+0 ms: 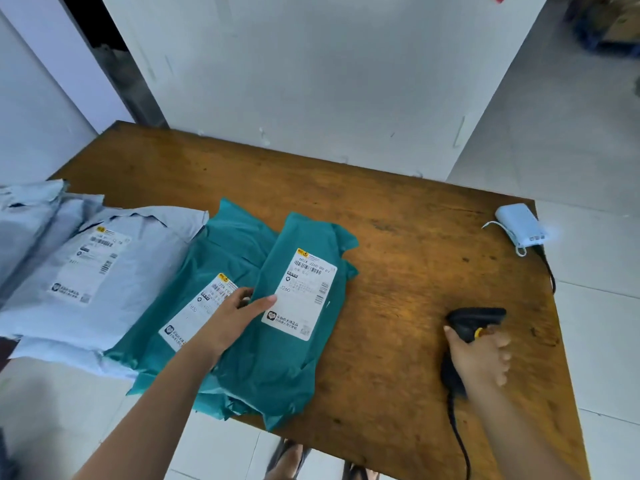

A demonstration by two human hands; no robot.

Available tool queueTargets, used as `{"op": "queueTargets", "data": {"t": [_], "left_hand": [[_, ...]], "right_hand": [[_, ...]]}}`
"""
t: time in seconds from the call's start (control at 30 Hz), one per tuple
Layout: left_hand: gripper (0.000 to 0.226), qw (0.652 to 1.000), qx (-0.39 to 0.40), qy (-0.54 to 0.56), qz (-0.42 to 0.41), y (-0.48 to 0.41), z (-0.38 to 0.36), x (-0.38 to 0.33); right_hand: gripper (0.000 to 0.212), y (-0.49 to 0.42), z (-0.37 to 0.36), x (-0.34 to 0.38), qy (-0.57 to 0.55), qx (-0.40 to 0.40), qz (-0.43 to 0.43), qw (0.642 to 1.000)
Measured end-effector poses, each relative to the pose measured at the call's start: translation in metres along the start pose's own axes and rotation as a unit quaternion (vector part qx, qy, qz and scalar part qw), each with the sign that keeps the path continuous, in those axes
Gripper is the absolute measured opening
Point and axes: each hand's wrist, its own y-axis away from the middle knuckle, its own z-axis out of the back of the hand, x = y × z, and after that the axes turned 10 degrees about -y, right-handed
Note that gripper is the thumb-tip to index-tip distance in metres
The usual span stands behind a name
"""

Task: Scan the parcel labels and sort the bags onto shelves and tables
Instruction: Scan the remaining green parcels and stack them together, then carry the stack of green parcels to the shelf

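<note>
Two teal parcel bags lie overlapping on the wooden table (398, 237). The upper teal bag (294, 358) shows a white label (301, 296) face up. My left hand (232, 323) rests flat on this bag's left edge, partly covering the label of the lower teal bag (221, 251). To the left sit pale blue-grey bags (114, 271), one with its label visible. My right hand (481, 358) grips a black corded barcode scanner (474, 323) on the table's right side, its head aimed roughly away from me.
A small light blue device (519, 226) with a white cord sits at the table's far right corner. A white wall panel stands behind the table. Tiled floor surrounds it, and my feet show below the front edge.
</note>
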Motion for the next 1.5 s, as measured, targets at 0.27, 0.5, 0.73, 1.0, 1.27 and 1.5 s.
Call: {"op": "queueTargets", "data": {"t": [0.27, 0.5, 0.73, 1.0, 1.27, 1.5], "left_hand": [[0.034, 0.986, 0.124, 0.093, 0.057, -0.015, -0.023, -0.005], [0.051, 0.961, 0.228, 0.149, 0.044, -0.033, -0.048, -0.001], [0.072, 0.934, 0.338, 0.079, -0.078, -0.027, -0.119, -0.058], [0.065, 0.832, 0.524, -0.021, -0.178, 0.087, -0.297, -0.111], [0.056, 0.715, 0.658, -0.057, -0.229, 0.283, -0.475, -0.078], [0.062, 0.717, 0.649, -0.051, -0.25, 0.372, -0.564, -0.067]], "right_hand": [[0.107, 0.13, -0.07, 0.041, -0.233, 0.389, -0.041, 0.89], [0.045, 0.147, -0.084, 0.046, -0.416, 0.433, -0.109, 0.792], [0.041, 0.129, 0.002, 0.037, -0.532, 0.331, -0.049, 0.778], [0.049, 0.111, 0.18, -0.06, -0.625, 0.117, 0.003, 0.772], [0.049, 0.136, 0.372, -0.23, -0.664, -0.017, 0.069, 0.744], [0.05, 0.109, 0.465, -0.313, -0.682, -0.001, 0.085, 0.726]]}}
